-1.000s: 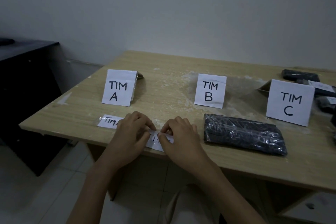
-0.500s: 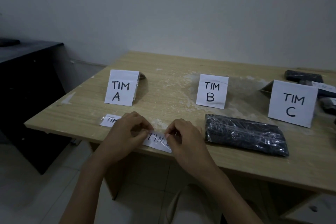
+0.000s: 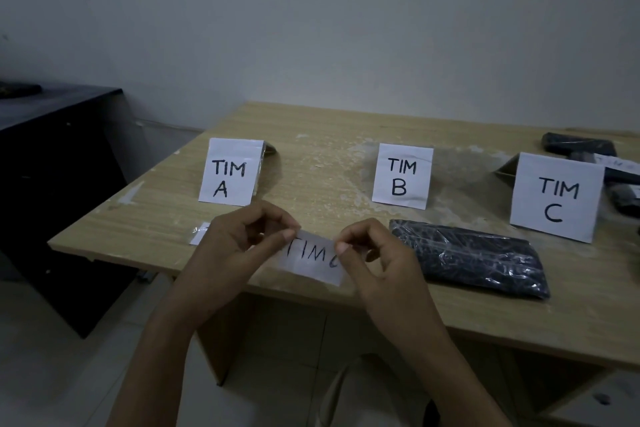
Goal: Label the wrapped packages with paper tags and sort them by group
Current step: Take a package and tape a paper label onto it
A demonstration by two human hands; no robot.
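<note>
Now both my left hand (image 3: 228, 246) and right hand (image 3: 372, 253) pinch the white paper tag lettered TIM (image 3: 310, 262) by its ends, lower centre, keeping it taut and readable; the black film-wrapped package (image 3: 471, 258) waits just right.

White paper tag (image 3: 311, 260) with black lettering; black wrapped package (image 3: 471, 258); light wood-grain table (image 3: 311, 163).
</note>
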